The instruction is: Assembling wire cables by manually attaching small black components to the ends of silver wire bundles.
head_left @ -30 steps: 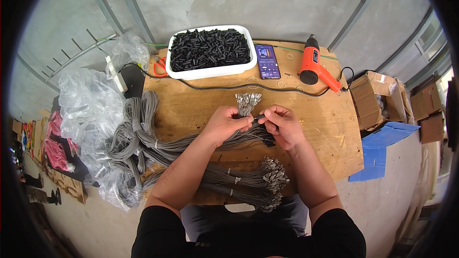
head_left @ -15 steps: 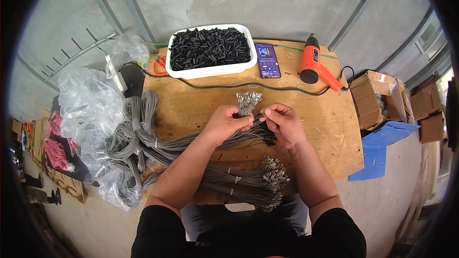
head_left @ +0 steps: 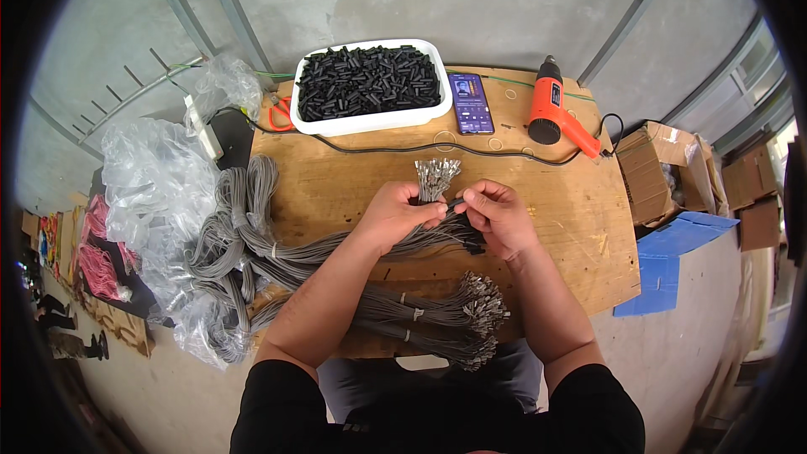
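Observation:
My left hand [head_left: 395, 215] is closed around a bundle of grey wires [head_left: 436, 176], whose silvery metal terminals fan out above the fist. Just right of it, my right hand [head_left: 502, 217] pinches a short black sleeve [head_left: 455, 203] close to the left fingertips. Whether a wire is inside the sleeve is too small to tell. Below the hands, the wires run left across the table, and a few black-tipped ends [head_left: 475, 245] show under my right hand. Nearer to me lie tied grey cable bundles [head_left: 420, 313] with bunched metal terminals at their right ends.
At the back of the wooden table [head_left: 572, 227] stand a white tub [head_left: 370, 126] of black sleeves, a phone [head_left: 472, 105] and an orange heat gun [head_left: 548, 109] with its cord. Orange-handled scissors [head_left: 282, 113] and clear plastic bags [head_left: 155, 176] are at the left; cardboard boxes [head_left: 664, 168] are at the right.
Almost nothing differs. Both hands keep their places and grips, with only a slight shift of the right fingers at the black sleeve.

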Available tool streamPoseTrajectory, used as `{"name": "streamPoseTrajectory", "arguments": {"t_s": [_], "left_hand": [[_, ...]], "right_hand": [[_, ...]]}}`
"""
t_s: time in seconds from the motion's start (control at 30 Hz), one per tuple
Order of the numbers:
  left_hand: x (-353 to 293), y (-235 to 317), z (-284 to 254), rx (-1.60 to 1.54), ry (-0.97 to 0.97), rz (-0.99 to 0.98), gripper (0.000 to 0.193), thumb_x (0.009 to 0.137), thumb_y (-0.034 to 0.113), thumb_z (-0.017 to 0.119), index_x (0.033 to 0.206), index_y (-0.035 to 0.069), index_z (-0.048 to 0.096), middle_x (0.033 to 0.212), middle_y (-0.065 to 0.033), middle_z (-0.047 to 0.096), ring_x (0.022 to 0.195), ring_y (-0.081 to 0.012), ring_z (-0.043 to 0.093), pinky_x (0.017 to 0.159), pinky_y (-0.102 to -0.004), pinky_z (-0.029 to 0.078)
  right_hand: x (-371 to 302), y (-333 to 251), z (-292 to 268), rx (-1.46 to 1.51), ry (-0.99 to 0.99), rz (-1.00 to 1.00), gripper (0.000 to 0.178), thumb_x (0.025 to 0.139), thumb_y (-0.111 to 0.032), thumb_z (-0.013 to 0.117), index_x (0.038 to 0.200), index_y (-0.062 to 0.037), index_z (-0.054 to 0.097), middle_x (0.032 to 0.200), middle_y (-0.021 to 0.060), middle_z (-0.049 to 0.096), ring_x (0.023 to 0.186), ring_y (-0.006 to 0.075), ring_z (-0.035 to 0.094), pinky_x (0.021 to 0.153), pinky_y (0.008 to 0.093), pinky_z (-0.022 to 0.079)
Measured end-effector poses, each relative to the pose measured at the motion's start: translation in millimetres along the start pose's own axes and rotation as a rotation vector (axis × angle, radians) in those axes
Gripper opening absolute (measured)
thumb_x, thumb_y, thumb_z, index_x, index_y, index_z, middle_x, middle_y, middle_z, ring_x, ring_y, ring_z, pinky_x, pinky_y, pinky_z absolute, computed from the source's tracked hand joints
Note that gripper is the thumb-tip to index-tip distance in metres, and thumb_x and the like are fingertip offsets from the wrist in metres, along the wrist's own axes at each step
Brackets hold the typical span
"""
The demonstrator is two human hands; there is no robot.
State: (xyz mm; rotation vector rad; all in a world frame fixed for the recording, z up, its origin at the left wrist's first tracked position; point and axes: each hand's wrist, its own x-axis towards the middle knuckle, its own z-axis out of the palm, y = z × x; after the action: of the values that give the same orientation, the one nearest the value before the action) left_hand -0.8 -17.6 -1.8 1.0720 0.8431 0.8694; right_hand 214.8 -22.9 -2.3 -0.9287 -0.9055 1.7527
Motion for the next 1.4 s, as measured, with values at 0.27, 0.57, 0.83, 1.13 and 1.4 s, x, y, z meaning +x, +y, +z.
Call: {"name": "streamPoseTrajectory", "arguments": {"t_s": [0.27, 0.57, 0.83, 1.13, 1.4], "left_hand": [[4, -9, -4, 0.062, 0.031, 0.036, 0.015, 0.09, 0.009, 0.072, 0.099, -0.002, 0.068, 0.083, -0.0034, 0.066, 0.073, -0.0087, 0.058, 0.068, -0.0246, 0.048], [2, -5, -4, -0.041, 0.036, 0.03, 0.015, 0.09, 0.008, 0.071, 0.1, -0.002, 0.068, 0.085, -0.0042, 0.067, 0.077, -0.0098, 0.061, 0.072, -0.0253, 0.05], [2, -6, -1, 0.082, 0.028, 0.027, 0.011, 0.087, 0.006, 0.072, 0.096, -0.001, 0.068, 0.082, -0.004, 0.069, 0.071, -0.0087, 0.062, 0.065, -0.0234, 0.05], [1, -3, 0, 0.157, 0.022, 0.024, 0.014, 0.085, 0.007, 0.076, 0.095, 0.0, 0.068, 0.079, -0.0022, 0.067, 0.068, -0.0074, 0.061, 0.062, -0.0231, 0.049], [3, -9, -3, 0.006, 0.018, 0.067, 0.014, 0.086, 0.007, 0.076, 0.094, 0.0, 0.067, 0.079, -0.0028, 0.066, 0.069, -0.0089, 0.06, 0.065, -0.0247, 0.05]], "right_hand": [[-2, -7, -1, -0.122, 0.112, -0.123, 0.013, 0.096, -0.015, 0.066, 0.097, -0.0014, 0.067, 0.073, -0.0034, 0.058, 0.054, 0.0018, 0.036, 0.049, 0.019, 0.025], [-2, -3, -1, -0.337, 0.142, -0.301, 0.01, 0.093, -0.006, 0.069, 0.101, -0.0005, 0.069, 0.083, -0.004, 0.063, 0.073, 0.0024, 0.053, 0.066, 0.0188, 0.043], [-2, 2, 7, -0.363, 0.061, -0.259, 0.016, 0.094, -0.004, 0.067, 0.109, 0.0009, 0.068, 0.092, 0.0004, 0.066, 0.081, 0.0043, 0.057, 0.075, 0.0203, 0.047], [0, 7, 8, -0.37, 0.09, -0.249, 0.011, 0.095, -0.006, 0.068, 0.1, 0.0033, 0.07, 0.084, 0.0011, 0.069, 0.075, 0.0041, 0.058, 0.067, 0.0204, 0.048], [-3, 3, 7, -0.325, 0.072, -0.181, 0.007, 0.093, -0.005, 0.069, 0.092, 0.0026, 0.069, 0.081, 0.0023, 0.069, 0.07, 0.0048, 0.06, 0.062, 0.021, 0.048]]}}
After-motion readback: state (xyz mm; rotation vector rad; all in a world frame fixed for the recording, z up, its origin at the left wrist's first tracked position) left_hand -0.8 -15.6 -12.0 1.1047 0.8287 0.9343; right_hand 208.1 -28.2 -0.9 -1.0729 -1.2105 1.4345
